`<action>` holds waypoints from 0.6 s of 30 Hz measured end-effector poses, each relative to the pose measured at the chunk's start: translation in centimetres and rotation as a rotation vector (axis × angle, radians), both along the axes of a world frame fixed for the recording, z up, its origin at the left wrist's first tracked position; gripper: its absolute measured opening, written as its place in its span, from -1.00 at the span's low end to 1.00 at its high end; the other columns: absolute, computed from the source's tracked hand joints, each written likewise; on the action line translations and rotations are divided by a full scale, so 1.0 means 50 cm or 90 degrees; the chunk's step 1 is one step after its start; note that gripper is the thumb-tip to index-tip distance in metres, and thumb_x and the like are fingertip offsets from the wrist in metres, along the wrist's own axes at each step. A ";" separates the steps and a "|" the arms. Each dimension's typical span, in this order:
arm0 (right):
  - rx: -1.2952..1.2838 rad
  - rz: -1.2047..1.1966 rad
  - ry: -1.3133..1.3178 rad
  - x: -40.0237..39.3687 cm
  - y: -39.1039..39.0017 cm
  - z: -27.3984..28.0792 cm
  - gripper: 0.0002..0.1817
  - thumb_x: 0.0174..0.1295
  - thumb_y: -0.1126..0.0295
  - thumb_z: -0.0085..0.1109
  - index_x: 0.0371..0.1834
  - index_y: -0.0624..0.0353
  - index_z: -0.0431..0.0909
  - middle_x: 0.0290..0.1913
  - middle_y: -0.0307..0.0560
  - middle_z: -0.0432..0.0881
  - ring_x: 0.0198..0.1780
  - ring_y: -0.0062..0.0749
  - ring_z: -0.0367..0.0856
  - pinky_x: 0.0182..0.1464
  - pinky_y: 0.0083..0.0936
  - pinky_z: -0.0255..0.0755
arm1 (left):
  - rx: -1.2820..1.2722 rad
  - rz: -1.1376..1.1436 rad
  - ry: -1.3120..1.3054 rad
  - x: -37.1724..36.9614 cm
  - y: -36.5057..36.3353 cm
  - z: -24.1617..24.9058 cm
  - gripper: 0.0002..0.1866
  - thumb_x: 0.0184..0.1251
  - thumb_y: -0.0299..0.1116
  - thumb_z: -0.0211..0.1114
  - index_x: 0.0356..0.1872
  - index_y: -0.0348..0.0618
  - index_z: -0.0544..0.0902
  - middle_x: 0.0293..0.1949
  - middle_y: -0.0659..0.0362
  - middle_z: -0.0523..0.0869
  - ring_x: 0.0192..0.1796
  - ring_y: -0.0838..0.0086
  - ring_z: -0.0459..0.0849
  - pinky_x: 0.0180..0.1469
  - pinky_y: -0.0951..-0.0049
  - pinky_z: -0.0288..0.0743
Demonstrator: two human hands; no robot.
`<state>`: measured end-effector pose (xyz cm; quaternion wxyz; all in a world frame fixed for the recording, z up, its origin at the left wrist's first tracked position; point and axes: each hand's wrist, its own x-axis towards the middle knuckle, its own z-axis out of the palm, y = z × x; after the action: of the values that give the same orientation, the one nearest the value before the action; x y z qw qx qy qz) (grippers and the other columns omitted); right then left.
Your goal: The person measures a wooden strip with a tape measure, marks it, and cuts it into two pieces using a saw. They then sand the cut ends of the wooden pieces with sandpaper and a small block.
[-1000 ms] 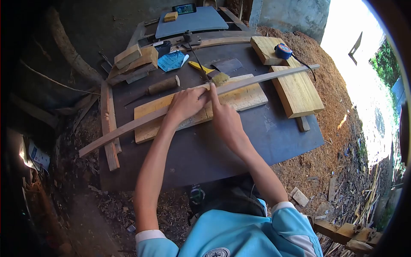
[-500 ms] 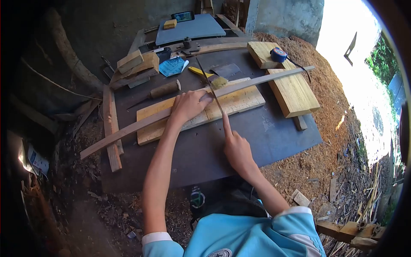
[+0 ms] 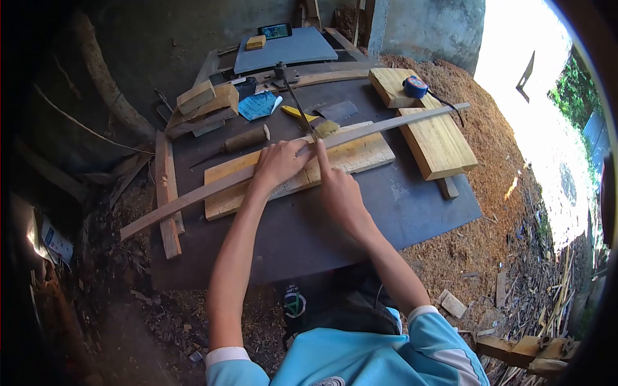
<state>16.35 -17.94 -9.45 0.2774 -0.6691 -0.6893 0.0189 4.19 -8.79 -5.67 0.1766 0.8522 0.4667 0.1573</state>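
Observation:
A long, thin, curved wooden strip [image 3: 399, 122] lies diagonally over a pale board [image 3: 364, 154] on the dark table [image 3: 412, 206]. My left hand [image 3: 280, 164] presses down on the strip near its middle, fingers curled over it. Just to its right, my right hand [image 3: 338, 190] grips the near end of a thin dark metal blade [image 3: 293, 96], index finger stretched along it. The blade crosses the strip beside my left fingers and runs away to a knob at the far end. The part of the blade inside my right hand is hidden.
A thick plank [image 3: 438, 141] with a blue tape measure [image 3: 415, 85] lies at the right. A brush [image 3: 326, 128], a wooden-handled file [image 3: 244, 137], a yellow-handled tool [image 3: 297, 112] and stacked wood blocks [image 3: 199, 100] sit behind the board. Sawdust covers the ground on the right.
My right hand pulled the blade back toward me half a second ago and has now pushed it forward again across the strip. My left hand stayed on the strip.

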 end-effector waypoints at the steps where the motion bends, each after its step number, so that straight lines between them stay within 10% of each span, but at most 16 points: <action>1: -0.022 -0.009 -0.011 -0.001 -0.022 -0.009 -0.11 -0.07 0.63 -0.02 0.43 0.19 -0.13 -0.58 0.11 0.54 -0.57 -0.02 0.57 -0.48 -0.18 0.48 | -0.015 -0.009 0.000 0.000 -0.002 -0.009 -0.60 0.18 0.01 0.13 -0.09 0.02 0.63 -0.27 -0.05 0.68 -0.14 0.05 0.63 -0.07 0.12 0.45; 18: 0.001 -0.007 -0.007 -0.005 0.012 0.003 -0.09 -0.10 0.63 -0.02 0.43 0.17 -0.13 -0.61 0.10 0.51 -0.60 -0.04 0.56 -0.52 -0.19 0.47 | -0.031 -0.004 -0.002 0.002 0.015 -0.009 -0.63 0.18 0.01 0.13 -0.15 0.01 0.64 -0.31 0.00 0.69 -0.16 0.05 0.63 -0.12 0.16 0.46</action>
<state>16.08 -17.32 -9.29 0.2745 -0.6726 -0.6871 0.0131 4.28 -8.02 -6.10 0.1987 0.8488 0.4674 0.1469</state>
